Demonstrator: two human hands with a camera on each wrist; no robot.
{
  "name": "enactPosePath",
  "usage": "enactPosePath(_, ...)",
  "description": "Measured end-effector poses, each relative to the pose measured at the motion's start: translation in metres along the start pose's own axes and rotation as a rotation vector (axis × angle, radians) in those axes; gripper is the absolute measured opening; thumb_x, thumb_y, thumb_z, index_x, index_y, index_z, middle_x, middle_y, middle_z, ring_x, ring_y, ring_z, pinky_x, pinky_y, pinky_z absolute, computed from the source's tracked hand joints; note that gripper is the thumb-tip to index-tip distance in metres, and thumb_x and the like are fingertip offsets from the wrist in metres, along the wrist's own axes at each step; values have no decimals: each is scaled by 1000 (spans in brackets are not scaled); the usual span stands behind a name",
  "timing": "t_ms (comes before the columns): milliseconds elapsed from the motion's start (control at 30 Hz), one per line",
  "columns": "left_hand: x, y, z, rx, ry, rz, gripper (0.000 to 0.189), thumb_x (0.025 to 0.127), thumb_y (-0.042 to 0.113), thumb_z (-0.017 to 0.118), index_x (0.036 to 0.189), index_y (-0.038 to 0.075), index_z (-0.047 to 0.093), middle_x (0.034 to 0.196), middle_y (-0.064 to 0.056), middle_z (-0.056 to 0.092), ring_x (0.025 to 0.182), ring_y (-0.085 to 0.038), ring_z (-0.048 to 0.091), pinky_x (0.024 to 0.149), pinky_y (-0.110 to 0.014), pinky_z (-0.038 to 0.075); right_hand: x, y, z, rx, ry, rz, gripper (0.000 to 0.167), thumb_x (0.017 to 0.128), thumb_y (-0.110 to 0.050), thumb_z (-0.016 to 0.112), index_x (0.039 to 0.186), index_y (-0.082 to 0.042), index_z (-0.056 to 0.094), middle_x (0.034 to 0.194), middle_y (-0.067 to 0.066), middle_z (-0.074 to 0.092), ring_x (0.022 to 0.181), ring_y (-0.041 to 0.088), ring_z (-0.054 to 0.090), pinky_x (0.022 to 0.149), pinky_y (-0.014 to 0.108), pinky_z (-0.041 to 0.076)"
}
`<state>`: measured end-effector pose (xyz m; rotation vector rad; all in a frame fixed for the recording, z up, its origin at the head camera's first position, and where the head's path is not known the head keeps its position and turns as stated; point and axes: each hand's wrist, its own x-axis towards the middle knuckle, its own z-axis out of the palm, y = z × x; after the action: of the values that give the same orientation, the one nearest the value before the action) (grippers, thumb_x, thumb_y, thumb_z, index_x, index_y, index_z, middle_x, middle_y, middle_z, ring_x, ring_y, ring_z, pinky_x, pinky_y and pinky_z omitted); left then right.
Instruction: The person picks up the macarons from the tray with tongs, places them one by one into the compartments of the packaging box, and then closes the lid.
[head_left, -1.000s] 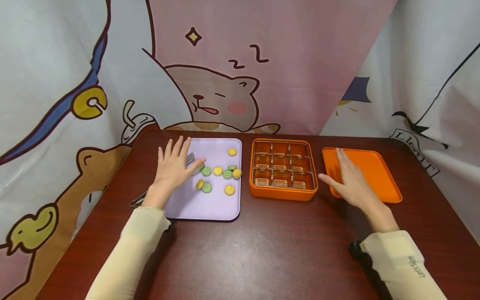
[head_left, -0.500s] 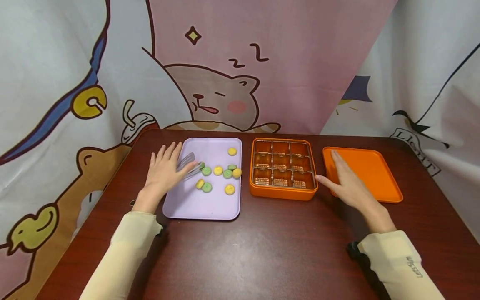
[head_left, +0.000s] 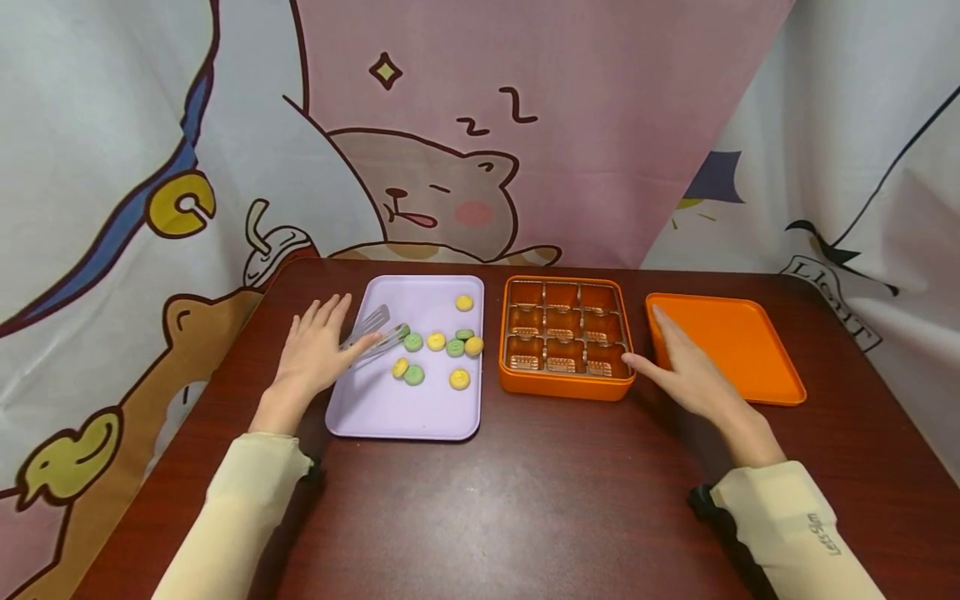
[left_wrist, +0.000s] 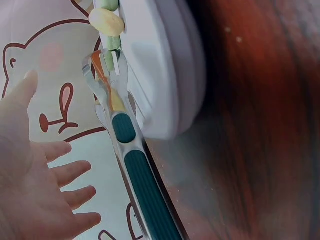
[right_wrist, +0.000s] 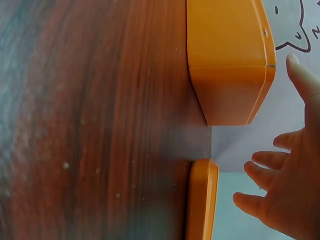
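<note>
From my remote post I record the left hand (head_left: 313,350) wide, fingers spread, gripping nothing. The tongs (left_wrist: 150,192) lie beneath it, apart from the fingers; their tips reach over the tray (head_left: 408,414), just beside a green piece (head_left: 413,342). Yellow and green pieces lie loose there. I find the right hand (head_left: 690,371) likewise wide and holding nothing, raised between box (head_left: 566,387) and lid (head_left: 750,350), its thumb near the box's corner, a gap visible from the wrist.
</note>
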<state>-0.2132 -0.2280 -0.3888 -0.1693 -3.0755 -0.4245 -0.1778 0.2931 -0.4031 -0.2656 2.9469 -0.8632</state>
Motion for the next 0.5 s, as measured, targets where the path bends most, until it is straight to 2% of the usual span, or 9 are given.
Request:
enactPosePath(333,-4,-7,2,19,-5,5,95,91,66,53,158,5,24,161,-24,27,149,-45,23,120,-63,14,-1,-6,3,9,-28,-8,99,96,-57,55,160,-13,-6,167,20,2,150,49,12,115,69,15)
enactPosePath(500,-6,-10,3,11,-21,1,95,91,65,56,158,5,23,161,-25,26,148,-47,23,120,-62,14,1,-7,5,11,-26,-18,98,96,-56,56,161,-14,-4,168,19,3,151,48,12,116,68,15)
